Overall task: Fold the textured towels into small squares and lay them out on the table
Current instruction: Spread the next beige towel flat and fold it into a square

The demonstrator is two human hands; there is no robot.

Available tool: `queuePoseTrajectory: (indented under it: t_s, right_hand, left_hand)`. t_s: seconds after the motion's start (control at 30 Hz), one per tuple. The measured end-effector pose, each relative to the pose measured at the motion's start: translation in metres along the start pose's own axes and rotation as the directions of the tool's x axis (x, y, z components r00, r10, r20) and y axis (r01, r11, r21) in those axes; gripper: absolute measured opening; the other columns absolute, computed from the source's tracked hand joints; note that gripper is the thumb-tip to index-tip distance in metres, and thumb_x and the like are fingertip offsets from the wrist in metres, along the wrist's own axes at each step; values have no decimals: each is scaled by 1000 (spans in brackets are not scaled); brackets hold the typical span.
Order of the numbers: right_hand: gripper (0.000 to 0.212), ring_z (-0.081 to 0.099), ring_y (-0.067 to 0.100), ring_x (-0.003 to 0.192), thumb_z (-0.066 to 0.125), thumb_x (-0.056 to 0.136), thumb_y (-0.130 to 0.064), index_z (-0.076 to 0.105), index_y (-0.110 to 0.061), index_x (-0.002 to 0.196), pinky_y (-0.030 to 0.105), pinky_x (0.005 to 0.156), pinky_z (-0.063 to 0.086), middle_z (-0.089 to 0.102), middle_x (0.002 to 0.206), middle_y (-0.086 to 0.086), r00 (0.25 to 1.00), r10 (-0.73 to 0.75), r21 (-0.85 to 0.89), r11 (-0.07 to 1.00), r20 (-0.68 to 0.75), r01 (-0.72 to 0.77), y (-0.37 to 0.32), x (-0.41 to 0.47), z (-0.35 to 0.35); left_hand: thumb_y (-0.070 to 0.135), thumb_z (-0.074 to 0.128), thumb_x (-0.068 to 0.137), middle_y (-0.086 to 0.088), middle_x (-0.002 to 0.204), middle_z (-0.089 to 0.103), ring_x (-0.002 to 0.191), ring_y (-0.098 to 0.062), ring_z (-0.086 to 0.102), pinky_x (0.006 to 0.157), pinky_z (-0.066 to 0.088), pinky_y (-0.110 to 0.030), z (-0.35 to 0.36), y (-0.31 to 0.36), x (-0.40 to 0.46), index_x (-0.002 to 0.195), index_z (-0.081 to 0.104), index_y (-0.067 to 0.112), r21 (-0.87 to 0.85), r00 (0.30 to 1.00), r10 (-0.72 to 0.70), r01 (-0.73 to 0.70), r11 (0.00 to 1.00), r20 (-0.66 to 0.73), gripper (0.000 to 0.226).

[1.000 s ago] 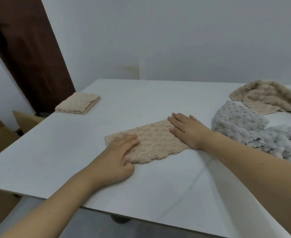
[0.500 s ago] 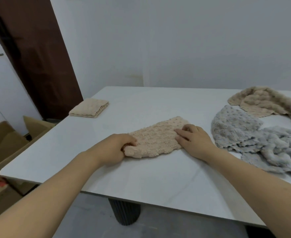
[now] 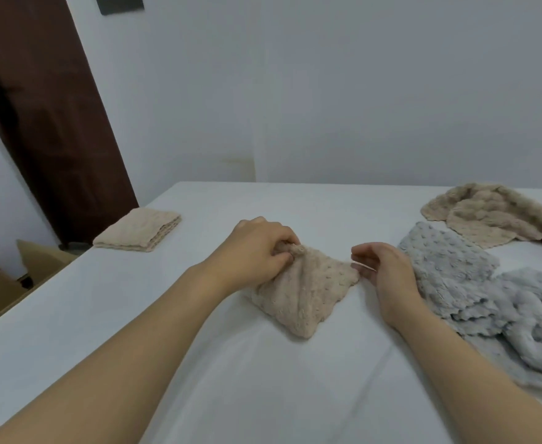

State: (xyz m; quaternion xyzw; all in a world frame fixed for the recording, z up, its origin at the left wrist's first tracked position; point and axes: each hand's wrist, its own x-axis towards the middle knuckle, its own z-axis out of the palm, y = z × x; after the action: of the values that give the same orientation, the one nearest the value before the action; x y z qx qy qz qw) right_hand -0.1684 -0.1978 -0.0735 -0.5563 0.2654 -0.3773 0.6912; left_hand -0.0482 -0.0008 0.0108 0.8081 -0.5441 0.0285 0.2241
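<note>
A beige textured towel [image 3: 305,293] lies partly folded at the middle of the white table [image 3: 135,315]. My left hand [image 3: 253,251] grips its far left corner, bunched and lifted off the table. My right hand [image 3: 381,267] hovers at the towel's right corner with curled fingers apart, touching or just off the edge. A folded beige towel [image 3: 138,230] rests as a neat square at the table's far left. To the right lie a crumpled grey towel [image 3: 474,283] and, behind it, a rumpled beige towel [image 3: 494,216].
A dark brown door [image 3: 45,123] stands at the left behind the table. Cardboard boxes [image 3: 4,280] sit on the floor beside the table's left edge. A white wall runs behind the table.
The flat towel has been folded over from its left end. My left hand went from pressing flat to pinching a raised corner. My right hand lifted off the towel.
</note>
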Motion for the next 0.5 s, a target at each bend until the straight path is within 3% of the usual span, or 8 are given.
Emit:
queuePoseTrajectory:
  t_s: [0.13,0.2,0.27,0.37,0.43,0.5]
  right_hand:
    - [27,62,25,77,45,86,-4,69,-8,73,39,73,51,70,85,15,999,-36,-185,982,-30,30,8,5,6]
    - [25,60,24,73,45,86,-8,67,-6,74,36,67,49,68,81,15,998,-31,-139,990,-50,24,8,5,6]
    - [26,61,24,72,46,82,-20,67,-8,72,37,67,49,68,78,13,997,-24,-131,991,-69,15,8,7,5]
    - [36,59,20,71,48,80,-37,67,-9,70,40,69,47,66,70,3,997,-64,-277,959,-42,50,6,5,4]
    - [35,51,14,65,53,83,-34,63,-2,75,36,65,43,58,65,-2,995,-99,-352,931,-3,91,5,2,3]
    - [15,57,11,70,57,82,-20,65,-10,75,29,69,46,63,71,-8,991,-121,-454,881,51,131,3,-1,3]
  left_hand:
    - [28,62,90,19,102,60,106,-7,42,96,36,-28,23,0,45,102,69,30,-51,992,-1,8,999,125,14]
    - [29,64,88,18,101,58,105,-6,43,93,40,-27,37,-1,63,96,68,29,-49,983,1,8,999,185,9]
    - [30,66,86,17,101,57,101,-5,46,89,42,-26,50,-4,75,91,68,29,-37,973,4,4,999,229,6]
    - [29,70,83,15,102,56,94,-2,53,84,46,-23,64,-9,82,87,69,27,-90,974,-2,23,996,228,4]
    - [30,70,82,14,101,56,93,-4,54,82,46,-22,70,-11,82,89,67,28,-113,977,-33,57,992,209,7]
    - [37,73,80,15,100,56,91,-6,55,75,44,-21,71,-12,79,96,62,30,-120,977,-103,127,985,187,20]
